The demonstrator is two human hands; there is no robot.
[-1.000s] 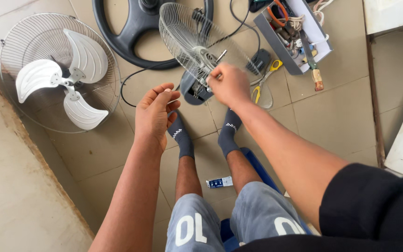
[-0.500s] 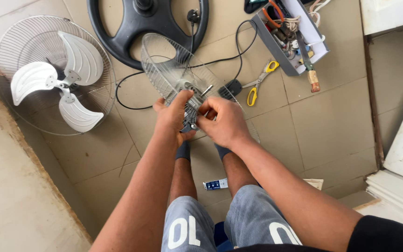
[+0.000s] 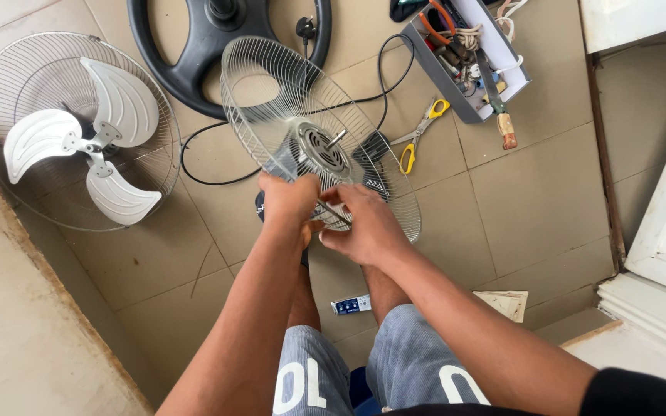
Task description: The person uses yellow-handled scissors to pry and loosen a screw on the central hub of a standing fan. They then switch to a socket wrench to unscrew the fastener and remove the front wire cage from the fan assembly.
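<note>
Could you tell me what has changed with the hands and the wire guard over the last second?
Both hands came together: the left hand and right hand now take a grip on the near rim of the wire fan guard, tilting it up with its motor. The bladed fan, black base and yellow scissors stayed put.

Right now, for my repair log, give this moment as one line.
left hand: grips round wire fan guard | right hand: at guard's lower rim | grey motor: centred | white three-blade fan: lying left

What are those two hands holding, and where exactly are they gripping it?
Both the left hand and right hand grip the wire fan guard, with its motor, at its near lower edge.
</note>
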